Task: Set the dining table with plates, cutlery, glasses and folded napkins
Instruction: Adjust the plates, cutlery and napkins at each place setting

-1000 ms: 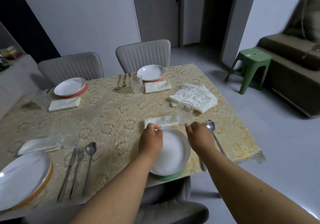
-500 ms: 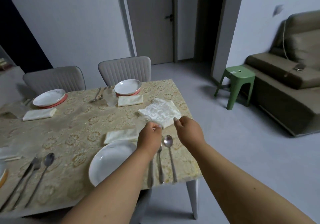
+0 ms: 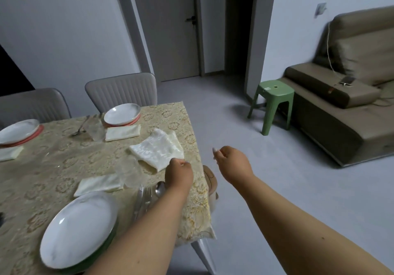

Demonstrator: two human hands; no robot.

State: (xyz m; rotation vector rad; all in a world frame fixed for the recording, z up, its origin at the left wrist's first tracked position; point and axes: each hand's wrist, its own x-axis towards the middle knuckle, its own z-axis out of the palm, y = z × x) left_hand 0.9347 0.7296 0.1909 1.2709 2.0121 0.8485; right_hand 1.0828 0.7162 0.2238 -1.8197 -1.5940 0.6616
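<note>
My left hand [image 3: 179,174] hovers with curled fingers over the table's right edge, above a spoon [image 3: 160,187], its knuckles next to a stack of white patterned napkins [image 3: 157,149]. Out past the table edge, over the floor, my right hand [image 3: 232,164] is loosely curled and holds nothing. Nearest me, a white plate [image 3: 78,230] sits on a green one. A knife and fork [image 3: 143,199] lie to its right, with a folded napkin [image 3: 99,184] and a glass [image 3: 129,173] beyond. The far setting has a plate [image 3: 122,115], napkin [image 3: 123,132] and glass [image 3: 96,128].
A gold patterned cloth [image 3: 53,168] covers the table. Another plate [image 3: 18,131] sits at far left. Two grey chairs [image 3: 121,89] [image 3: 32,104] stand behind the table. A green stool [image 3: 275,102] and a brown sofa [image 3: 341,108] are to the right across grey floor.
Both hands left the near plate and moved right toward the napkin stack. My right hand has now swung out past the table edge. The view turned right.
</note>
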